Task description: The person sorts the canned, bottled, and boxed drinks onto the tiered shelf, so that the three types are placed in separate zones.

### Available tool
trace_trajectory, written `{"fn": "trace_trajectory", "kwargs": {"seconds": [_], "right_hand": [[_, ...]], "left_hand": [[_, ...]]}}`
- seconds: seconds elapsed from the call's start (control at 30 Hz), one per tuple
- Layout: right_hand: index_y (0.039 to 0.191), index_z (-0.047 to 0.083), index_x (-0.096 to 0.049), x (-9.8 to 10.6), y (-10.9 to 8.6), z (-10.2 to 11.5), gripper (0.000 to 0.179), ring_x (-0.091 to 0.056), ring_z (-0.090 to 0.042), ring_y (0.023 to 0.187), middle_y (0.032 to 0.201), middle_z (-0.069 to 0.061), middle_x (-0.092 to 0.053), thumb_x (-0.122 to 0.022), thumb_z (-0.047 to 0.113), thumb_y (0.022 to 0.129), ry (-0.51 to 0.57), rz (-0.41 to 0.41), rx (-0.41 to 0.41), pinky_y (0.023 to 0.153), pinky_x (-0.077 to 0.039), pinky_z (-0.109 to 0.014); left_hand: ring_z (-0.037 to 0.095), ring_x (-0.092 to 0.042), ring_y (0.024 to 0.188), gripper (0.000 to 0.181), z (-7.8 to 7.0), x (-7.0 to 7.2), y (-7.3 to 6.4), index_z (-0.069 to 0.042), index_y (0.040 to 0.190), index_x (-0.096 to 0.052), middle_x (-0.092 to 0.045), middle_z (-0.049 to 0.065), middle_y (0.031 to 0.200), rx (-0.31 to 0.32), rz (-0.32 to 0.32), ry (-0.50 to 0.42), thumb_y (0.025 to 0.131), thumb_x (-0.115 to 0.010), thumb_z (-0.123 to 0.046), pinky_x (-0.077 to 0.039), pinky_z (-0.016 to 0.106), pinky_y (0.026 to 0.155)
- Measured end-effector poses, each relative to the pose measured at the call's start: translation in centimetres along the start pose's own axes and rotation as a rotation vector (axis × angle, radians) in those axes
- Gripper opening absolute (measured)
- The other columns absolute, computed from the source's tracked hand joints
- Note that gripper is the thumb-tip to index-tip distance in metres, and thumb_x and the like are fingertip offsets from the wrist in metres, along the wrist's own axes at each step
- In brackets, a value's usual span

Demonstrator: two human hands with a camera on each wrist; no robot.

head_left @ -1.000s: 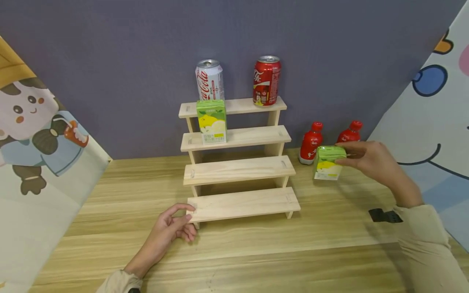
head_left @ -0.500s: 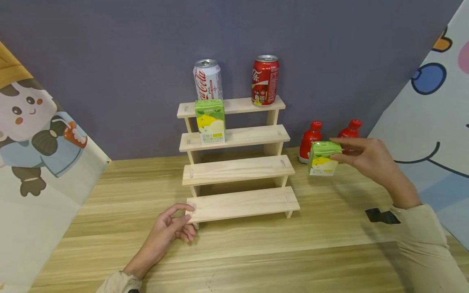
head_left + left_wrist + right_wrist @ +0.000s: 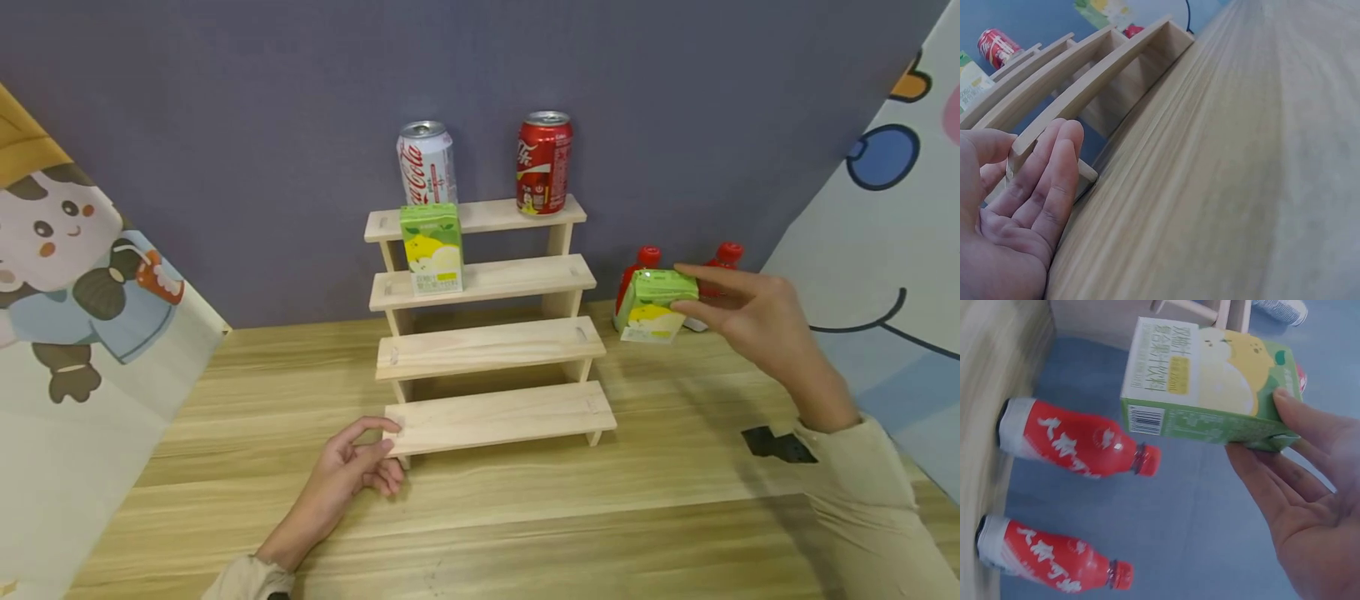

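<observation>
Right wrist cam has my right hand (image 3: 1316, 512) pinching a green-and-yellow juice box (image 3: 1210, 378), thumb and fingers drawn in to just the box's thickness near its top end. It's up off the tabletop (image 3: 525, 542), barcode side showing to that cam. On the head cam, box and hand are out at 3 o'clock from the wooden stand (image 3: 491, 346).

My left hand (image 3: 341, 475) is around 7 o'clock: thumb and index have a pinch on the near corner of the bottom step (image 3: 502, 421), other fingers loosely curled below the edge.

Working outward, one red bottle (image 3: 628, 279) stands just behind the held box at its 11 o'clock, partly covered by it. Another red bottle (image 3: 729, 252) is at the box's 2 o'clock, mostly behind my fingers. Both are upright on the tabletop.

Stand's got four steps. A matching carton (image 3: 433, 254) stands upright on the third one up, toward the 9 o'clock end. Up top, a white Coke can (image 3: 427, 171) is half hidden behind that carton, and a red can (image 3: 543, 162) sits toward 3 o'clock. Grey-purple wall (image 3: 675, 108) at 12. Some black piece (image 3: 780, 446) by my cuff at 4, can't tell what.
</observation>
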State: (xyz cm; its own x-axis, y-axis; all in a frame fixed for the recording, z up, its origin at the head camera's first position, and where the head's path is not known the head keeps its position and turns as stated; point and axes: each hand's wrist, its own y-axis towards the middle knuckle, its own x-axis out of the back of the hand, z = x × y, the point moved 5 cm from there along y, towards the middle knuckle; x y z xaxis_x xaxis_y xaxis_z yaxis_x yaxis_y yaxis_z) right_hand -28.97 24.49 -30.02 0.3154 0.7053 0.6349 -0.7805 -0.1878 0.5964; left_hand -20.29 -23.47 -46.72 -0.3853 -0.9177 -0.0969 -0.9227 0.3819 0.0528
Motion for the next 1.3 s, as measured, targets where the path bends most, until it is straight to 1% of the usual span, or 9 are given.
{"fn": "trace_trajectory", "kwargs": {"seconds": [0.1, 0.17, 0.4, 0.57, 0.73, 0.87, 1.0, 1.1, 1.3], "right_hand": [[0.121, 0.014, -0.073, 0.1, 0.3, 1.0, 0.051, -0.065, 0.012, 0.079, 0.103, -0.003, -0.073, -0.085, -0.003, 0.075, 0.025, -0.061, 0.056, 0.062, -0.051, -0.007], [0.121, 0.015, -0.074, 0.2, 0.5, 1.7, 0.053, -0.065, 0.011, 0.081, 0.104, -0.002, -0.074, -0.085, -0.005, 0.073, 0.038, -0.098, 0.078, 0.065, -0.051, -0.006], [0.118, 0.010, -0.075, -0.3, 2.0, 4.3, 0.055, -0.068, 0.005, 0.087, 0.110, -0.014, -0.073, -0.084, -0.013, 0.069, 0.128, -0.195, 0.133, 0.077, -0.053, -0.009], [0.118, 0.007, -0.073, -1.2, 3.3, 5.7, 0.053, -0.069, -0.004, 0.100, 0.114, -0.015, -0.072, -0.081, -0.017, 0.071, 0.209, -0.211, 0.182, 0.081, -0.056, -0.014], [0.119, 0.008, -0.073, -2.3, 4.6, 6.4, 0.049, -0.066, -0.009, 0.111, 0.119, -0.011, -0.071, -0.081, -0.012, 0.074, 0.229, -0.210, 0.159, 0.085, -0.055, -0.015], [0.118, 0.004, -0.073, -3.0, 5.5, 7.2, 0.047, -0.067, -0.009, 0.108, 0.120, -0.013, -0.070, -0.080, -0.013, 0.075, 0.267, -0.197, 0.139, 0.083, -0.056, -0.016], [0.117, -0.002, -0.072, -3.4, 6.1, 8.7, 0.044, -0.069, -0.010, 0.104, 0.118, -0.018, -0.070, -0.077, -0.016, 0.076, 0.312, -0.201, 0.162, 0.082, -0.057, -0.017], [0.117, -0.002, -0.071, -3.9, 6.5, 9.5, 0.042, -0.069, -0.012, 0.104, 0.118, -0.019, -0.070, -0.077, -0.015, 0.077, 0.333, -0.207, 0.166, 0.082, -0.057, -0.018], [0.118, -0.002, -0.071, -5.7, 7.7, 8.7, 0.039, -0.069, -0.018, 0.107, 0.120, -0.015, -0.070, -0.077, -0.011, 0.080, 0.366, -0.197, 0.151, 0.084, -0.057, -0.021]], "left_hand": [[0.021, -0.071, 0.071, 0.034, 0.0, -0.1, 0.0, 0.007, 0.133, -0.044, -0.073, 0.012, 0.082, 0.011, -0.008, 0.009, 0.106, -0.049, -0.013, -0.062, 0.038, 0.062], [0.021, -0.071, 0.070, 0.035, 0.0, -0.1, 0.0, 0.006, 0.133, -0.045, -0.073, 0.013, 0.082, 0.020, -0.019, 0.016, 0.106, -0.050, -0.015, -0.062, 0.039, 0.062], [0.022, -0.071, 0.070, 0.035, 0.1, 0.0, 0.0, 0.005, 0.132, -0.045, -0.073, 0.014, 0.081, 0.037, -0.042, 0.037, 0.105, -0.051, -0.016, -0.062, 0.039, 0.062], [0.022, -0.071, 0.069, 0.035, 0.1, 0.1, -0.1, 0.005, 0.132, -0.046, -0.073, 0.015, 0.081, 0.035, -0.050, 0.037, 0.105, -0.051, -0.016, -0.062, 0.040, 0.061], [0.022, -0.071, 0.070, 0.035, 0.2, 0.0, -0.1, 0.005, 0.133, -0.045, -0.073, 0.014, 0.082, 0.031, -0.036, 0.030, 0.106, -0.051, -0.016, -0.062, 0.040, 0.061], [0.021, -0.071, 0.071, 0.035, 0.2, 0.0, 0.0, 0.006, 0.133, -0.045, -0.073, 0.013, 0.082, 0.022, -0.020, 0.022, 0.106, -0.050, -0.015, -0.062, 0.039, 0.061], [0.021, -0.071, 0.071, 0.035, 0.2, -0.1, 0.0, 0.006, 0.133, -0.044, -0.073, 0.013, 0.083, 0.020, -0.014, 0.013, 0.106, -0.050, -0.015, -0.062, 0.039, 0.062], [0.022, -0.071, 0.071, 0.035, 0.2, -0.1, 0.0, 0.005, 0.133, -0.045, -0.073, 0.013, 0.082, 0.022, -0.015, 0.013, 0.106, -0.050, -0.016, -0.062, 0.039, 0.062], [0.022, -0.071, 0.070, 0.035, 0.2, 0.0, 0.0, 0.006, 0.133, -0.045, -0.073, 0.013, 0.082, 0.020, -0.021, 0.018, 0.106, -0.050, -0.015, -0.062, 0.039, 0.061]]}}
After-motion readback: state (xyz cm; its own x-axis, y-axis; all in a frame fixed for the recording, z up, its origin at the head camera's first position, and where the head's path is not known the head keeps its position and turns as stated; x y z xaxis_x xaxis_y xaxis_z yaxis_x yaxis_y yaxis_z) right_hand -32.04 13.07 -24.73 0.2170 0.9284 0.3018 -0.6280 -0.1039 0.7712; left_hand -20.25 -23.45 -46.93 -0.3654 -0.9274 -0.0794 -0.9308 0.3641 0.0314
